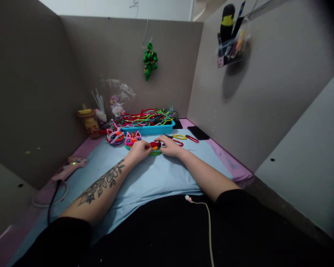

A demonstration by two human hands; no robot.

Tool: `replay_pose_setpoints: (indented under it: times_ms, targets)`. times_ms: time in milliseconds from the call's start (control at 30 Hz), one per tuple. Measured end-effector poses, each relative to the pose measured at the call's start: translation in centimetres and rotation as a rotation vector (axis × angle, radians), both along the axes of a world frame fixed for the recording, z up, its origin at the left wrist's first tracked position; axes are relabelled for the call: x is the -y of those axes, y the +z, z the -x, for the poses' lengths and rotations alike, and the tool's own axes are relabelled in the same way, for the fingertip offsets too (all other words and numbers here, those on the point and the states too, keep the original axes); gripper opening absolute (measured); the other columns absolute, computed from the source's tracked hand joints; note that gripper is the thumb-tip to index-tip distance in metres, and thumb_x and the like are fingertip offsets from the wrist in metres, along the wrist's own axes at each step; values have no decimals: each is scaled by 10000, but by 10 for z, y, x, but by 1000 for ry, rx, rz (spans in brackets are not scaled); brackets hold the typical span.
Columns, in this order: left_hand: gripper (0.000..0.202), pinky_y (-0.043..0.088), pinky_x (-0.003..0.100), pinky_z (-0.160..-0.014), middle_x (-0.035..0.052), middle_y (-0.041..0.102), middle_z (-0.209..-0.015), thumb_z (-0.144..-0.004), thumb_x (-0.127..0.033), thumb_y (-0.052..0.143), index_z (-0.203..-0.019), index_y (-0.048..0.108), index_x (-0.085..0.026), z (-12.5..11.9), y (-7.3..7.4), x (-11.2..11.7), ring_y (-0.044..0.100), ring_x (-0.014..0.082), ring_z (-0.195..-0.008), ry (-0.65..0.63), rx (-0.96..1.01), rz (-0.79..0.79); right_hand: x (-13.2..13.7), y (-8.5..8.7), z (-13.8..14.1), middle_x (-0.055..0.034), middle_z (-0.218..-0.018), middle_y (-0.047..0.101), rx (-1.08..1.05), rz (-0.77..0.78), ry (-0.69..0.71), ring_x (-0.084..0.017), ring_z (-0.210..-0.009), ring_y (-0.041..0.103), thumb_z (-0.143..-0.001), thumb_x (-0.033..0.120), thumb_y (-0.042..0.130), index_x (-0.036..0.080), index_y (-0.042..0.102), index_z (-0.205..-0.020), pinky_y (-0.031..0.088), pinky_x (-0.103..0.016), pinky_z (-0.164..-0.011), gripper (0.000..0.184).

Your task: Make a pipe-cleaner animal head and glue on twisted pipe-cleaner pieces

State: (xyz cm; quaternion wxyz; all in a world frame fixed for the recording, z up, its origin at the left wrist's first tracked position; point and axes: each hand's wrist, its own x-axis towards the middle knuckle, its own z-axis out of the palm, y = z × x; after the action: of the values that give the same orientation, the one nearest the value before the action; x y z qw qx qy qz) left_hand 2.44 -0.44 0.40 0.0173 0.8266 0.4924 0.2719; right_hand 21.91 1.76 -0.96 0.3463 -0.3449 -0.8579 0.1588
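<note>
A small round craft piece (156,151), seemingly made of twisted pipe cleaners in red, orange, yellow and green, rests on the blue cloth between my hands. My left hand (140,150), on a tattooed forearm, pinches its left side with thumb and fingertips. From the right, my right hand (171,147) curls its fingers over the piece's edge. My fingers partly cover it. Just behind my left hand sits a pink-eared pipe-cleaner figure (132,138) with an orange horn. A similar pink and purple figure (115,136) stands farther left.
A blue tray (149,130) of pipe cleaners lies at the back. Yellow-handled pliers (179,137), red-handled cutters (192,139) and a black phone (198,133) lie right. A pink glue gun (69,167) with a cord lies left. Grey partition walls (122,48) enclose the desk.
</note>
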Motion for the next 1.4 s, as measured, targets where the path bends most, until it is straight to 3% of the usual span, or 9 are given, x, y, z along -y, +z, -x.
replay_pose_setpoints:
  times_ms: [267,967,1400]
  targets:
    - [160,412,248,-609,42,634,-696,-697,-188,530,-726,684,-154,-2,-5,-2,550,151,-641,-41,-43,-15,-3,-3,1,-74,-1066,563,-8,-2,30,-189,-1005,518,-626,19,477,165,561,-1087,438,-339,-865,491]
    - [171,427,258,-666,62,585,-801,-818,-208,470,-792,630,-155,-4,-1,5,561,165,-738,-75,-135,-48,-2,-2,1,-66,-1063,568,17,-15,49,-183,-1018,518,-624,18,476,180,566,-1087,430,-308,-855,498]
    - [175,429,275,-699,71,588,-853,-831,-212,471,-848,632,-149,-3,5,10,557,174,-783,-55,-82,-66,-2,-3,1,-62,-1047,572,0,-26,59,-181,-996,519,-624,18,474,174,571,-1088,417,-318,-869,499]
